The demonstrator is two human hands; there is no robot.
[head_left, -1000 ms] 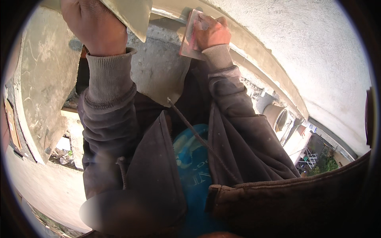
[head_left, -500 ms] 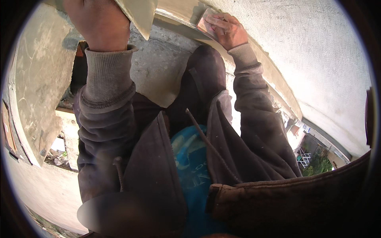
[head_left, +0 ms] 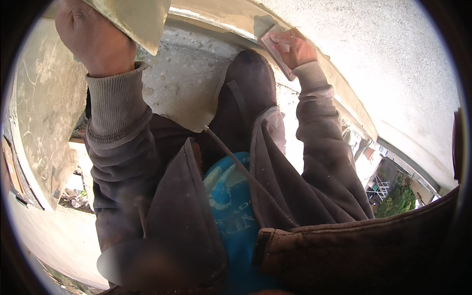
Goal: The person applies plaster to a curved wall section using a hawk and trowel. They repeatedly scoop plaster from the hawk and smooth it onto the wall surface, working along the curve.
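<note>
At the top left my left hand (head_left: 93, 42) grips a flat, cream, plaster-stained board (head_left: 135, 19) with a pointed corner; my fingers are mostly hidden by it. My right hand (head_left: 297, 49) holds a small rectangular pinkish float (head_left: 270, 44) against the long plastered ledge (head_left: 241, 14) that curves across the top right. A darker grey patch of wet mix (head_left: 265, 24) shows on the ledge just beyond the float. Below, between my arms, my dark-clothed knee (head_left: 246, 73) rests beside a pitted grey concrete surface (head_left: 182, 64).
A cracked plastered wall (head_left: 44, 108) stands at the left, with rubble (head_left: 78, 196) below it. A white textured wall (head_left: 388, 69) fills the right. Far down at the lower right are greenery (head_left: 400, 199) and a white metal frame (head_left: 378, 189), seen past the edge.
My right hand and float have moved rightward along the ledge, exposing a grey patch. My left hand and board have shifted left. My knee shows much more between my arms.
</note>
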